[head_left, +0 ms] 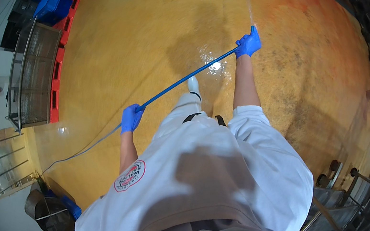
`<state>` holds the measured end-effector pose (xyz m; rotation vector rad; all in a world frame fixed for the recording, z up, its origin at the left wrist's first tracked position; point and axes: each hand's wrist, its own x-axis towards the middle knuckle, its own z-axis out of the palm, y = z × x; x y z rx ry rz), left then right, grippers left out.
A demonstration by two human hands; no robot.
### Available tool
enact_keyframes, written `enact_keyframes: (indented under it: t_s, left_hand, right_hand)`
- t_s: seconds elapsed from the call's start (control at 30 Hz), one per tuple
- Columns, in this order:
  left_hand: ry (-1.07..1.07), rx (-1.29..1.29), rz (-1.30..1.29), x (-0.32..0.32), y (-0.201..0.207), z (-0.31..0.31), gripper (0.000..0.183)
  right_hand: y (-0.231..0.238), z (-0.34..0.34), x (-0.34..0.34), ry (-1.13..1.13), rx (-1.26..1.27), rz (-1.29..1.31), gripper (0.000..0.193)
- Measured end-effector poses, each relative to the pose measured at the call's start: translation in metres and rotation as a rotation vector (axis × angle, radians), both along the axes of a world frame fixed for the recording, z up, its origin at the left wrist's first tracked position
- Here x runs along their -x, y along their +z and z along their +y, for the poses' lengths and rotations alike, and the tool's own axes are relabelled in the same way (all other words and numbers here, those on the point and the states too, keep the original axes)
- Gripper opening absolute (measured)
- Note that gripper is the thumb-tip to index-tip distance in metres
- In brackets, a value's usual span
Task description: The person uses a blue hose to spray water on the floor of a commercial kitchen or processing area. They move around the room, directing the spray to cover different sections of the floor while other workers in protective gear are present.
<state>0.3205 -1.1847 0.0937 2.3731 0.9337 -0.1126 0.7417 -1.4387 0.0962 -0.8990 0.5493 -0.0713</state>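
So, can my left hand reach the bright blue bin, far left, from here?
Probably not: the left hand grips the blue hose, and yellow floor lies between that hand and the blue bin.

Slim blue hose (169, 90): smooth plastic is seen.
Mottled yellow floor (120, 33): wet gloss is shown.
White loose garment (273, 168): matt cloth is worn.

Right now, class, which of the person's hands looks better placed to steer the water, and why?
Probably the right hand: it grips the blue hose close to the end where the water stream leaves. The left hand holds the hose farther back, so it seems better suited to supporting it.
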Motion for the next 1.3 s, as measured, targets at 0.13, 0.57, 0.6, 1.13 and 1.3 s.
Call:
enact_keyframes:
  t_s: [0.13,0.57,0.6,1.13,1.3]
  left_hand:
    - [-0.021,0.002,0.002,-0.037,-0.013,0.029,0.023]
    - [-0.011,-0.037,0.028,-0.134,-0.001,0.113,0.017]
    - [-0.017,-0.055,0.03,-0.139,-0.002,0.12,0.017]
    - [-0.034,-0.034,0.049,-0.162,-0.014,0.156,0.026]
    - [0.034,-0.082,0.07,-0.159,-0.005,0.159,0.028]
  right_hand:
    - [-0.018,0.017,-0.031,0.012,0.013,0.016,0.016]
    - [-0.049,0.082,-0.11,-0.024,0.08,0.162,0.021]
    - [-0.054,0.083,-0.11,-0.02,0.076,0.185,0.021]
    - [-0.141,0.062,-0.132,0.628,0.116,0.517,0.016]
    - [-0.116,0.112,-0.142,0.599,0.308,0.461,0.015]
